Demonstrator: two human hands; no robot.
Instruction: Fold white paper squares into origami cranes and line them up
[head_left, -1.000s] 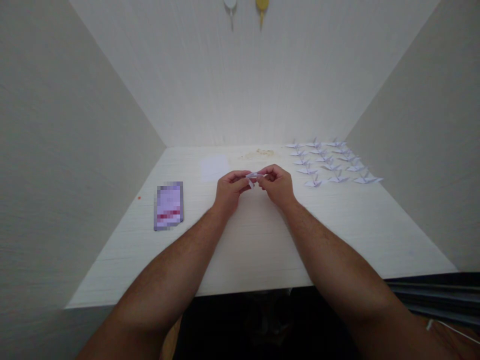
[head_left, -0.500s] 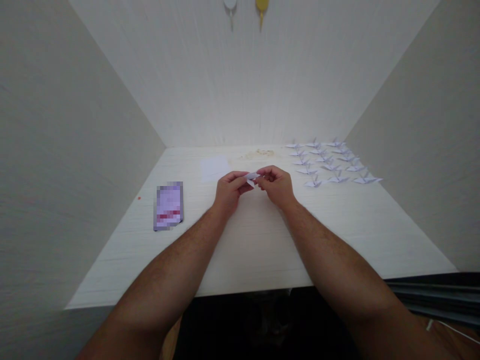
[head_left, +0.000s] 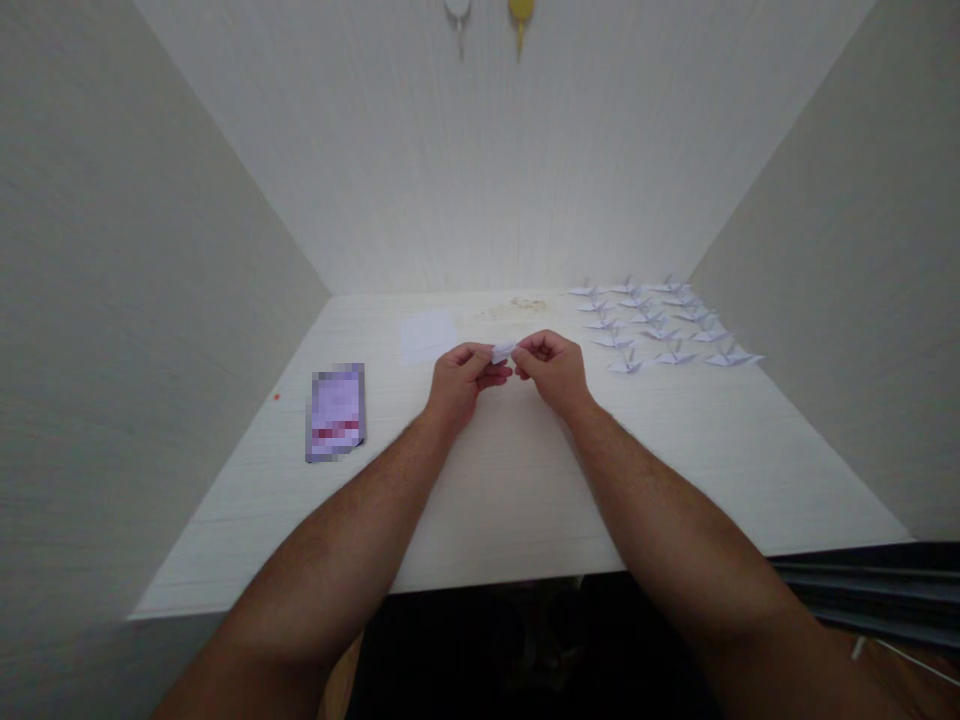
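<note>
A small folded white paper piece (head_left: 502,351) is pinched between both hands above the middle of the white table (head_left: 510,480). My left hand (head_left: 459,378) grips its left end with thumb and fingers closed. My right hand (head_left: 553,368) grips its right end the same way, and the fingertips nearly touch. Most of the paper is hidden inside the fingers.
Several white paper cranes (head_left: 660,325) stand in rows at the back right. A flat white sheet (head_left: 429,335) lies behind the hands. A purple packet (head_left: 336,411) lies at the left. Pale walls close in the table on three sides; two small objects (head_left: 489,12) hang on the back wall.
The paper piece has been drawn in between the fingertips and shows less than a second ago. Both hands stay in the same spot.
</note>
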